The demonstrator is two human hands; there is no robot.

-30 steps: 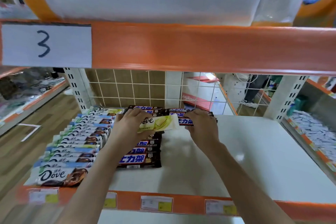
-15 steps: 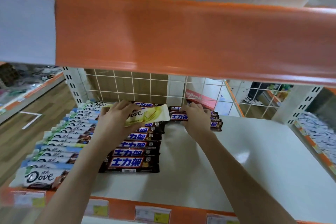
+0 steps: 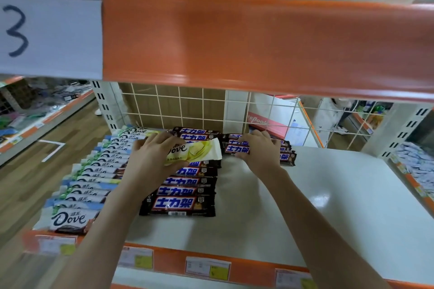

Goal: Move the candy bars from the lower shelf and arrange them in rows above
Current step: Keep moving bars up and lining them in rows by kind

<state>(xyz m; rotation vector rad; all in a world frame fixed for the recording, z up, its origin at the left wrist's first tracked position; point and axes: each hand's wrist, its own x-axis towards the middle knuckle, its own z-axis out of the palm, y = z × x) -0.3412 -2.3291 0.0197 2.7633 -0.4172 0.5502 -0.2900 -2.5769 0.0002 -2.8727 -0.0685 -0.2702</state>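
Already two rows fill the shelf (image 3: 328, 195): Dove bars (image 3: 94, 171) at 9 o'clock, brown bars (image 3: 187, 183) beside them. A third row (image 3: 285, 156) has only begun at 1 o'clock, under the right hand (image 3: 259, 148), fingers curled on it. The left hand (image 3: 155, 155) grips a yellow Dove bar (image 3: 199, 150). Much shelf remains; the lower shelf is unseen.

Bright, even light from overhead. Soft glare patch on the white shelf (image 3: 321, 199); faint shadows under the arms. Wide-angle bending at the edges. Slight motion blur on the orange beam (image 3: 258, 42).
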